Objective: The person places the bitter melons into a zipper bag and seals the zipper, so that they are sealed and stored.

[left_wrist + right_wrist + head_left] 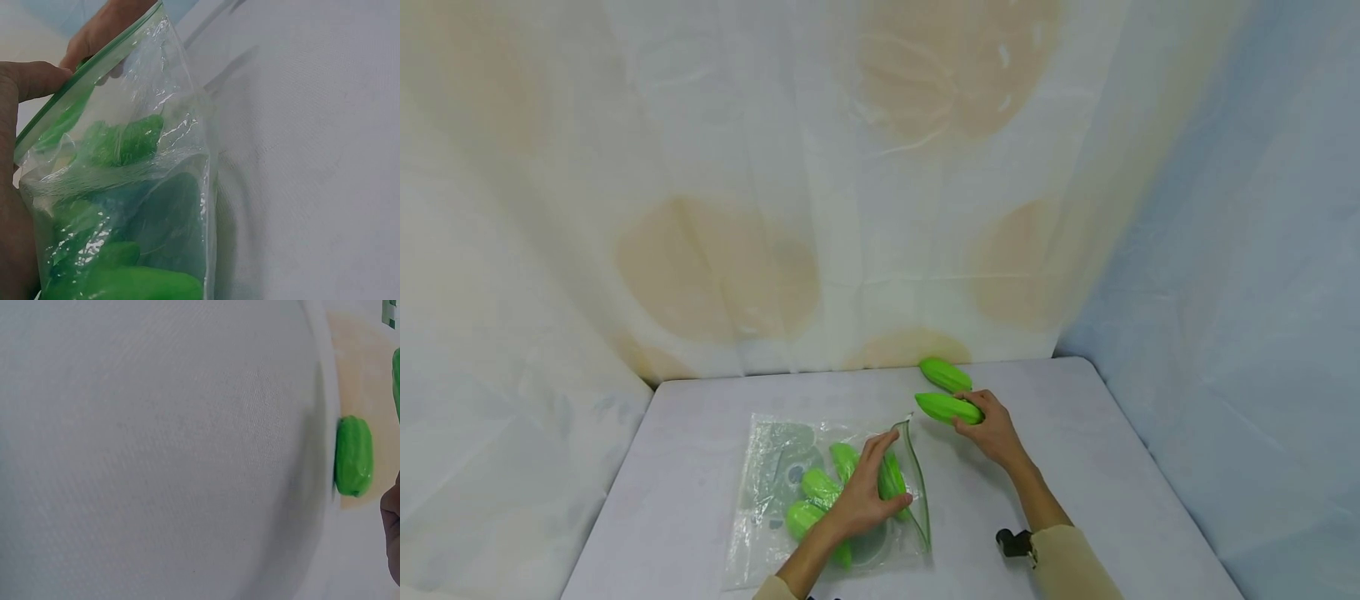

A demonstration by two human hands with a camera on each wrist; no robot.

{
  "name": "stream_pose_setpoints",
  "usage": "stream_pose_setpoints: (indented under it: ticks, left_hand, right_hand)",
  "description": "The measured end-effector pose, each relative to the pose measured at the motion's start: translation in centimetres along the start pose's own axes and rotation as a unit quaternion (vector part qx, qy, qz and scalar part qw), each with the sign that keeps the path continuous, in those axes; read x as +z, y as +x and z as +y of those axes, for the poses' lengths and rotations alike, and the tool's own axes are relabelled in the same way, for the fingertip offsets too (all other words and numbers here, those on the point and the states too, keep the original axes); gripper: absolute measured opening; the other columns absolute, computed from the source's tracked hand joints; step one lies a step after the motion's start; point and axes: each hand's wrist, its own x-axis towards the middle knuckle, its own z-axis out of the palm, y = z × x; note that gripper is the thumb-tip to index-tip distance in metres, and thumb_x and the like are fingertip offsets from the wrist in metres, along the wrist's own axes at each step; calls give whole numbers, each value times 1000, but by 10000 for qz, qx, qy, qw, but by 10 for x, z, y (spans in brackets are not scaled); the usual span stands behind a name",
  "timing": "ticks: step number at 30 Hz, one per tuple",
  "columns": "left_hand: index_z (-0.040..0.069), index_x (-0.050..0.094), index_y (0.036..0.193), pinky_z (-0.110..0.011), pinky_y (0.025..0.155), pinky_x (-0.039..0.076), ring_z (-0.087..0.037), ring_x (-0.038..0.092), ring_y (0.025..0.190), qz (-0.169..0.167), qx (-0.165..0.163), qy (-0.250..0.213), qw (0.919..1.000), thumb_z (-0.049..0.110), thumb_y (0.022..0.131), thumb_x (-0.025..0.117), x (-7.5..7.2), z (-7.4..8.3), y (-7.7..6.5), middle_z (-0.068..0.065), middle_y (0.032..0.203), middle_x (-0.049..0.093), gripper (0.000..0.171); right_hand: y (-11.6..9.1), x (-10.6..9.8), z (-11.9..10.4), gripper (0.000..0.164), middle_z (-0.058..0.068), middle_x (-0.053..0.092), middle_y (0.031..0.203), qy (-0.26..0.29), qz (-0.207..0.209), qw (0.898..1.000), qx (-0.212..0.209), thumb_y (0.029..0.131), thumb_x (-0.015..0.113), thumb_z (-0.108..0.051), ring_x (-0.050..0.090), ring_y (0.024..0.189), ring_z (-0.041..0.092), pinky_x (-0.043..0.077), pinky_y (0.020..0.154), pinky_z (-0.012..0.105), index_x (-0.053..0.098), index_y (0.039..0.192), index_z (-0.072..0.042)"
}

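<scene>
My right hand (996, 433) grips one end of a bright green, ridged, elongated toy vegetable (942, 407) with a pointed tip, to the right of the bag's mouth. Another ridged green piece (945, 375) lies beyond it at the table's back edge, and shows in the right wrist view (354, 456). A clear zip-top bag (758, 508) with a green zip strip lies at centre left, several green pieces (820, 487) inside. My left hand (863, 498) holds the bag at its mouth, fingers and thumb spread apart; in the left wrist view the thumb (44, 80) is at the zip edge.
The white table (685, 442) backs onto a pale sheet with tan spots (722, 267). Pale sheeting (1240, 333) also hangs along both sides. A small black device (1015, 543) sits by the right sleeve cuff (1067, 558).
</scene>
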Motion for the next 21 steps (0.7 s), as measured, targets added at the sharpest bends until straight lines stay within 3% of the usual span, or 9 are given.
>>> stream_pose_setpoints:
  ticks: [14, 21]
  left_hand:
    - [17, 27, 159, -58, 109, 38, -25, 35, 144, -13, -94, -112, 9999, 29, 82, 81, 0, -4, -1, 3, 156, 31, 95]
    - [14, 26, 159, -60, 107, 40, -28, 38, 142, -8, 8, 0, 10000, 30, 83, 80, 0, -3, 0, -1, 155, 32, 94]
  right_hand:
    - [-10, -8, -10, 45, 10, 59, 116, 206, -131, 9997, 84, 85, 79, -26, 54, 99, 24, 45, 83, 37, 67, 127, -16]
    - [-17, -11, -17, 46, 8, 59, 116, 416, -201, 9989, 109, 85, 79, -24, 53, 98, 23, 46, 82, 36, 67, 129, -15]
